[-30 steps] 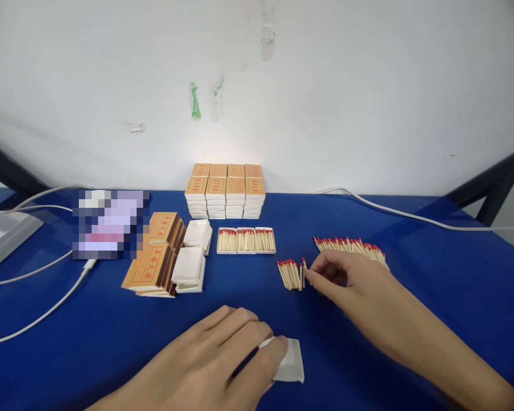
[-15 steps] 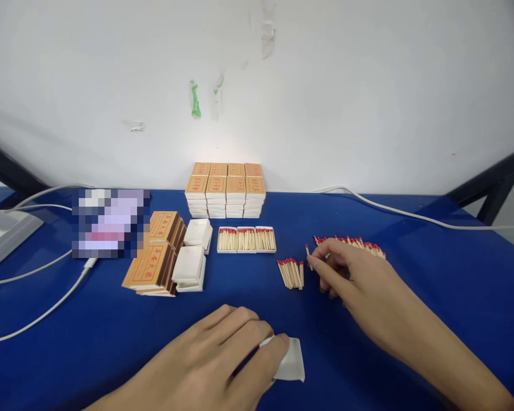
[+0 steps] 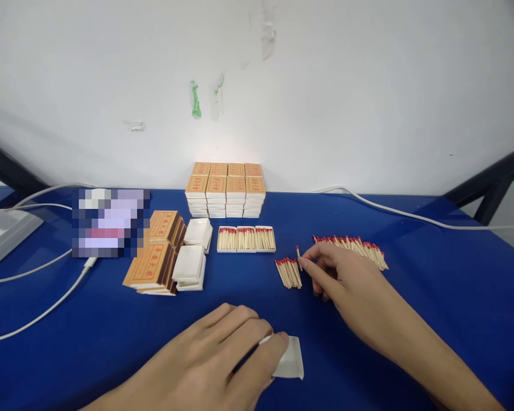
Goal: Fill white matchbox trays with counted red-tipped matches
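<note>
Open room lies between the loose matches (image 3: pixel 370 251) and the tabletop's (image 3: pixel 445 285) right edge. A matchbox stack (image 3: pixel 225 190) blocks the back edge's middle, a white cable (image 3: pixel 449 226) the back right corner.

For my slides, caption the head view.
Right hand pinches a match beside a small match pile; left hand holds a white tray.

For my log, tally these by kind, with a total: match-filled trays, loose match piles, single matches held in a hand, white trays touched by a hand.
Match-filled trays: 3
Loose match piles: 2
Match held in the right hand: 1
White tray touched by the left hand: 1
Total: 7
</note>
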A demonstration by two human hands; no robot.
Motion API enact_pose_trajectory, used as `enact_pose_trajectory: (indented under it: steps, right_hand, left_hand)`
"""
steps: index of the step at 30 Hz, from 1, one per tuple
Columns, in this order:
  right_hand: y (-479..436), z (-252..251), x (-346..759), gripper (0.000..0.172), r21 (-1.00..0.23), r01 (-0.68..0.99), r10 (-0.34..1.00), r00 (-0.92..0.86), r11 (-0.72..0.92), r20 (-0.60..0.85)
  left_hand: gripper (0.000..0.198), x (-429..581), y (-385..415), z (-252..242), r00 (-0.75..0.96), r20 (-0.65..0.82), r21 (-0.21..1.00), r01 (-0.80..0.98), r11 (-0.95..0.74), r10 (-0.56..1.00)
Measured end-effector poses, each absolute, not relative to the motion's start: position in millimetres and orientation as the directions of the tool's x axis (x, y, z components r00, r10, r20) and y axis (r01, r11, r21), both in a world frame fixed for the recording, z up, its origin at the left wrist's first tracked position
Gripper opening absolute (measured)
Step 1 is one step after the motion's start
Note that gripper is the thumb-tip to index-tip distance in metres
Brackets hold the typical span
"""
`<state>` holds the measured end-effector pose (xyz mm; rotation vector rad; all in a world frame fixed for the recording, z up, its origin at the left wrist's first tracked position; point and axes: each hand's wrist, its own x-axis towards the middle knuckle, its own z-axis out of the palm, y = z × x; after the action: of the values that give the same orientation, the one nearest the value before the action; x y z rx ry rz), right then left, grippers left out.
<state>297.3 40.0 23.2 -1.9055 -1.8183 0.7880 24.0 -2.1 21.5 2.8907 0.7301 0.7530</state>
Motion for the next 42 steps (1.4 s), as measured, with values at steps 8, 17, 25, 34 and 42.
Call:
enact_pose_trajectory:
  steps: [8, 17, 25, 34, 42]
  right_hand:
    - [44, 24, 295, 0.036, -0.657, 0.750, 0.997, 0.031, -0.074, -0.077]
    - [49, 25, 290, 0.035, -0.661, 0.749, 0.999, 0.002, -0.036, -0.053]
    - [45, 32, 294, 0.036, -0.669, 0.739, 0.996, 0.024, -0.078, -0.089]
    - [35, 41, 292, 0.026, -0.643, 0.763, 0.992, -0.022, -0.066, -0.128]
    - [34, 40, 294, 0.030, -0.629, 0.776, 0.993, -0.027, -0.050, -0.111]
  left_hand:
    - [0.024, 24, -1, 20, 0.765, 0.455, 0.189, 0.416, -0.889, 0.455]
    - [0.029, 22, -3, 18, 0.764, 0.453, 0.201, 0.415, -0.887, 0.460]
    - [0.025, 23, -2, 21, 0.756, 0.465, 0.192, 0.423, -0.886, 0.461]
    - [0.025, 23, -2, 22, 0.772, 0.436, 0.197, 0.420, -0.886, 0.463]
    - [0.025, 23, -1, 20, 0.764, 0.458, 0.199, 0.411, -0.890, 0.455]
